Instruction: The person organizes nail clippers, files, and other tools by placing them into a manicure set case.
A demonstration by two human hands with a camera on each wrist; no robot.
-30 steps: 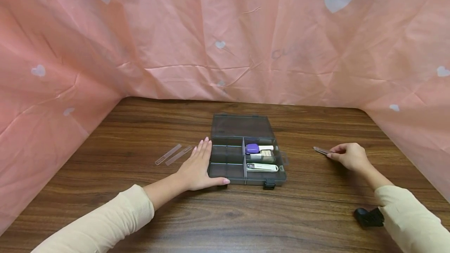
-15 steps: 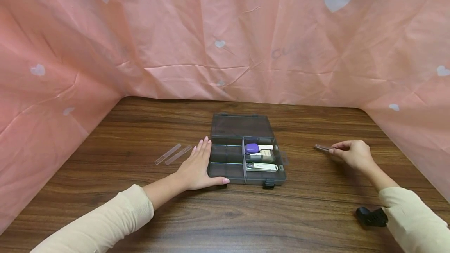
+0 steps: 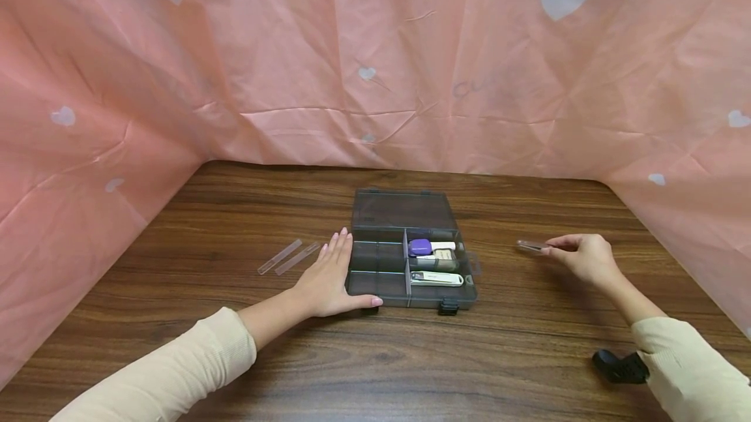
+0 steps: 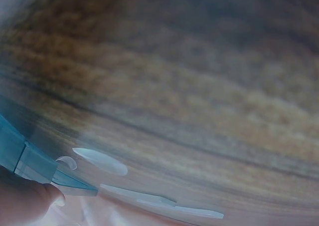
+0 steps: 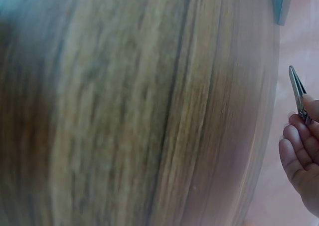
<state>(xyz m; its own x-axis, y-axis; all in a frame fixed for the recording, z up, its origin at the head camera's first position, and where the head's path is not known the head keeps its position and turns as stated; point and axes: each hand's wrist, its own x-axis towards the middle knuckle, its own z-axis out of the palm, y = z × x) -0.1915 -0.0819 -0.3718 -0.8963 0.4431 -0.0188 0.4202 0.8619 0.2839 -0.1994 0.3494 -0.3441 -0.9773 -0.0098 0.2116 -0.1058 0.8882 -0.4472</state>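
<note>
A dark translucent compartment box lies with its lid opened back. My left hand rests along its left side, fingers straight, thumb on the front edge. In the box's right compartments are a purple-ended item with a white stem, a small item with a pale label, and a nail clipper. To the right of the box, my right hand pinches a slim silver metal clip by one end. Its two arms taper together toward the free tip, which points left.
Two clear plastic strips lie on the wooden table left of the box. A black strap piece shows beside the right sleeve. Pink curtain encloses the back and sides.
My right hand has lifted slightly with the silver clip and shifted its grip, and the clip's tip now reaches a little further left. The left hand and box stay put.
</note>
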